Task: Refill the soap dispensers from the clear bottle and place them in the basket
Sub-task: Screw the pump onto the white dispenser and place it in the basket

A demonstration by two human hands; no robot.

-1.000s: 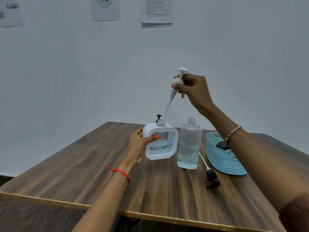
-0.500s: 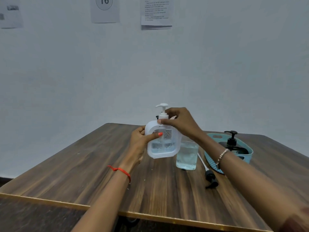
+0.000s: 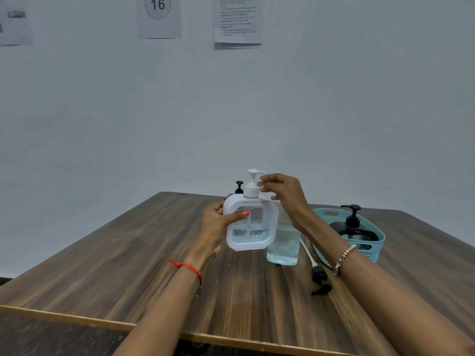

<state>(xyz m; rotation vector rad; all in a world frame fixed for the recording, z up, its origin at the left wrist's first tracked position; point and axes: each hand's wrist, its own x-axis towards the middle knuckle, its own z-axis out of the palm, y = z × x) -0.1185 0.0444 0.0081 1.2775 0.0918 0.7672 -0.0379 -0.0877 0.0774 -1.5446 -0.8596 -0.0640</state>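
Held above brown wooden table (image 3: 128, 265): white square-framed soap dispenser with clear window (image 3: 250, 224), white pump fitted; left hand (image 3: 216, 224) clamped round its side; right hand (image 3: 282, 194) curled at pump neck, contact unclear; clear plastic bottle (image 3: 284, 242) standing just behind; teal woven basket (image 3: 380, 240) at right, holding black pump dispenser (image 3: 354, 227).

Left hand (image 3: 213, 224) gripping, right hand (image 3: 285, 194) raised — fingers (image 3: 270, 178) curled

A plain test or study room, office-like, pale painted wall (image 3: 102, 111), paper sheet (image 3: 158, 16) with a circled 16 taped up like a station number, sheet of typed instructions (image 3: 237, 20) beside it, another printed sheet (image 3: 14, 20) at far left, wood-grain table (image 3: 128, 253) before the wall
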